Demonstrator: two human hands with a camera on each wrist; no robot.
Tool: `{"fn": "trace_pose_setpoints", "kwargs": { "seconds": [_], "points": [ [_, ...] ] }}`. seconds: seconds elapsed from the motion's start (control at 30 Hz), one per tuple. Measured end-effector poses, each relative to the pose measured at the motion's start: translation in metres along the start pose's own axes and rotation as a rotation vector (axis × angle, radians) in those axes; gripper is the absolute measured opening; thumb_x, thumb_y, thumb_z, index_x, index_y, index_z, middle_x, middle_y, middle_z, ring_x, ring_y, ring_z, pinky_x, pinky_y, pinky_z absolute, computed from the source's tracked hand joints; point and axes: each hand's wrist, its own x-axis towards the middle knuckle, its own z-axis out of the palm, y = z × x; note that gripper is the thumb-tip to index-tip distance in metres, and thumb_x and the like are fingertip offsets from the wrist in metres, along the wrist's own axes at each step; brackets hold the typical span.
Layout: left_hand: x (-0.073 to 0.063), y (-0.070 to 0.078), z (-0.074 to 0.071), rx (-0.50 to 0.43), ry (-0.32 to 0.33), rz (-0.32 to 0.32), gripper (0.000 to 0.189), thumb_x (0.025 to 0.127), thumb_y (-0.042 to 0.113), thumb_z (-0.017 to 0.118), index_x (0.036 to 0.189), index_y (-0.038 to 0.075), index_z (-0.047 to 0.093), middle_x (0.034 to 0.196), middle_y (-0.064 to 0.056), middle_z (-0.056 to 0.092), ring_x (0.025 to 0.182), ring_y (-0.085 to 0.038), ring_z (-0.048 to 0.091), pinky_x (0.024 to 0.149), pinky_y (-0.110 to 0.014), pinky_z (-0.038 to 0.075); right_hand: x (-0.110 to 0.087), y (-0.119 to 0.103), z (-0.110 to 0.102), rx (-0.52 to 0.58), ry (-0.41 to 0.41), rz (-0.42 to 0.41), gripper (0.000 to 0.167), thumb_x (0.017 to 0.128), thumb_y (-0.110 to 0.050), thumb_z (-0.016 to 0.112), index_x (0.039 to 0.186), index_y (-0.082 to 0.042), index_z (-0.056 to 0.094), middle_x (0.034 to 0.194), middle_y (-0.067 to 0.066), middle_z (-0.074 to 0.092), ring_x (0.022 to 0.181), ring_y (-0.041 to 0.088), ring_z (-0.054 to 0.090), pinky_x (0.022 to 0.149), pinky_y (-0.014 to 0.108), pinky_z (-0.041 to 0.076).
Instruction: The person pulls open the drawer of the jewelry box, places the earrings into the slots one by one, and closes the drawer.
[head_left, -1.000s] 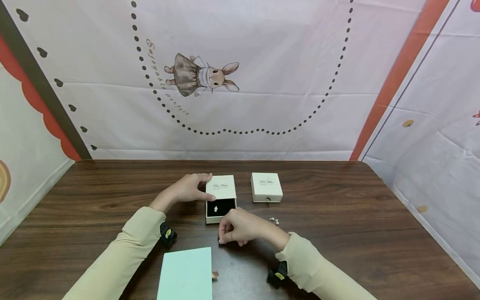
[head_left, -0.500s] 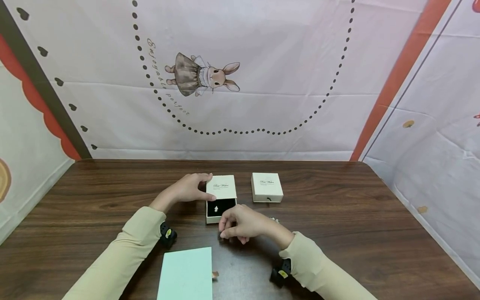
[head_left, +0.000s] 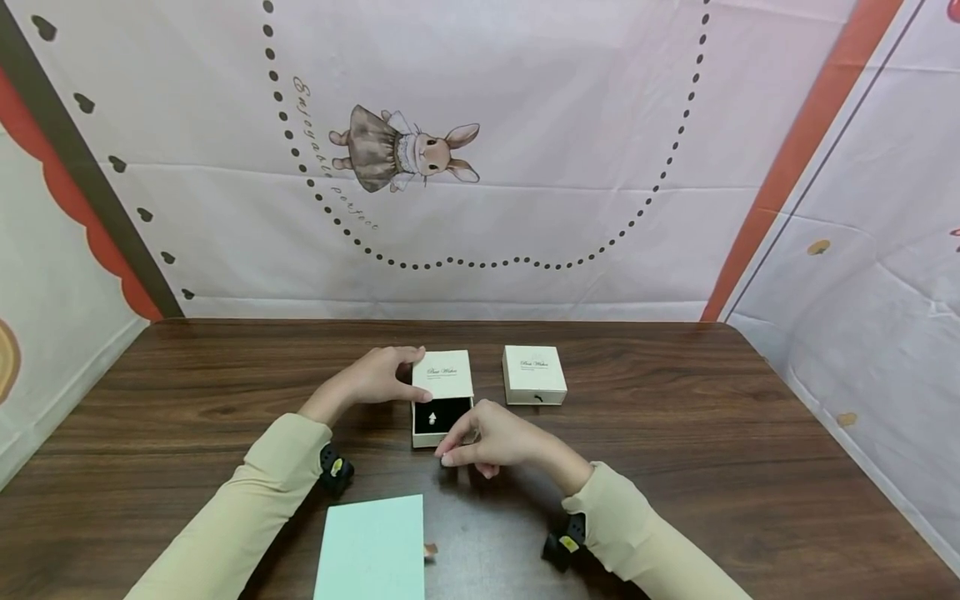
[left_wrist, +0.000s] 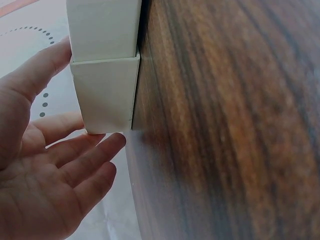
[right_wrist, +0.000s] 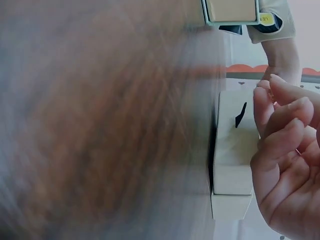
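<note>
Compared with a second ago, the right hand [head_left: 495,435] is brought a little closer to the front of the open white gift box [head_left: 446,383]. Between its thumb and finger, put tip to tip, a tiny shiny thing [right_wrist: 271,95] is pinched, too small to be named. It is held just in front of the box. On the drawer's black lining [head_left: 450,407], a small white earring [head_left: 432,418] is seen. The box cover is gripped at its left side by the left hand [head_left: 375,375], between thumb and fingers. To the right, a closed white gift box [head_left: 534,373] is placed, with curly writing printed on both tops. Nearer the person, a pale green box [head_left: 371,550] is laid on the brown wooden table [head_left: 675,458], with a brown tab [head_left: 430,551] seen at its side. Behind, on a white cloth [head_left: 525,100], a sideways rabbit [head_left: 405,150] is printed.
</note>
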Motion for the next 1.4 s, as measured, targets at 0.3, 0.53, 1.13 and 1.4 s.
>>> {"fn": "trace_pose_setpoints", "kwargs": {
  "seconds": [0.3, 0.53, 1.13, 1.4],
  "points": [
    [0.000, 0.000, 0.000, -0.003, -0.002, -0.012, 0.084, 0.076, 0.040, 0.071, 0.138, -0.003, 0.035, 0.141, -0.017, 0.036, 0.124, -0.032, 0.041, 0.098, -0.046, 0.037, 0.001, 0.001, -0.005, 0.042, 0.056, 0.011, 0.014, 0.084, -0.010, 0.065, 0.096, -0.004, 0.072, 0.064, 0.020, 0.061, 0.034, 0.008, 0.039, 0.037, 0.022, 0.036],
    [0.000, 0.000, 0.000, 0.005, 0.005, 0.001, 0.082, 0.077, 0.039, 0.071, 0.137, -0.003, 0.036, 0.141, -0.017, 0.037, 0.122, -0.032, 0.043, 0.097, -0.045, 0.038, 0.004, 0.003, -0.008, 0.061, 0.100, 0.011, 0.011, 0.083, -0.010, 0.067, 0.093, -0.006, 0.070, 0.069, 0.019, 0.062, 0.035, 0.009, 0.039, 0.037, 0.022, 0.036],
    [-0.002, 0.000, 0.000, 0.000, 0.000, 0.000, 0.083, 0.076, 0.041, 0.071, 0.138, -0.003, 0.035, 0.141, -0.017, 0.036, 0.122, -0.032, 0.043, 0.097, -0.046, 0.038, 0.005, 0.005, -0.013, 0.087, 0.180, 0.067, 0.015, 0.084, -0.010, 0.066, 0.097, -0.005, 0.071, 0.057, 0.015, 0.057, 0.036, 0.008, 0.040, 0.038, 0.022, 0.036],
    [-0.002, 0.001, 0.000, 0.001, 0.002, 0.000, 0.083, 0.077, 0.041, 0.071, 0.138, -0.003, 0.035, 0.141, -0.017, 0.036, 0.120, -0.031, 0.045, 0.096, -0.045, 0.039, 0.006, 0.005, -0.014, 0.082, 0.231, 0.112, 0.016, 0.082, -0.011, 0.067, 0.097, -0.006, 0.070, 0.050, 0.003, 0.052, 0.035, 0.009, 0.038, 0.038, 0.022, 0.035]
  ]
}}
